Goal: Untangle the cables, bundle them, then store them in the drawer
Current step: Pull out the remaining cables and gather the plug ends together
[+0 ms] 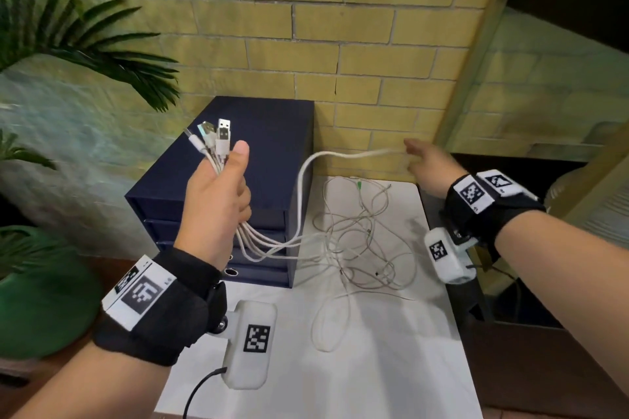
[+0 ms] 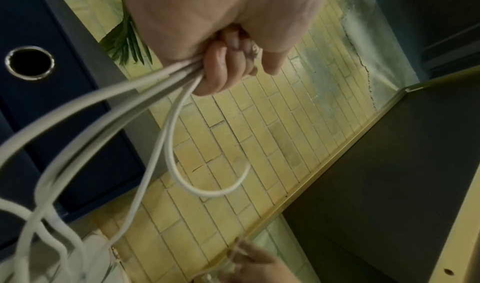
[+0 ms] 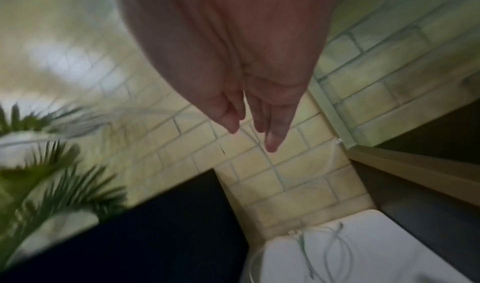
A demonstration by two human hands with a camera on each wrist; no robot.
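Cables: several plug ends bunched in left hand, fist closed around them, USB plugs sticking up above the thumb. Rest lies tangled on white table, beside navy drawer unit. One cable arcs from the fist toward right hand. Right hand's fingers look straight, blurred; can't tell if it grips that cable. Brick wall behind.

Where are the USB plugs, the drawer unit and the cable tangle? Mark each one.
USB plugs [image 1: 223, 133], head view, on the metal end of the upright white plug above the left hand [image 1: 218, 201].
drawer unit [image 1: 272, 133], head view, on its dark blue top.
cable tangle [image 1: 360, 241], head view, on the crossed loops lying on the white table [image 1: 374, 367].
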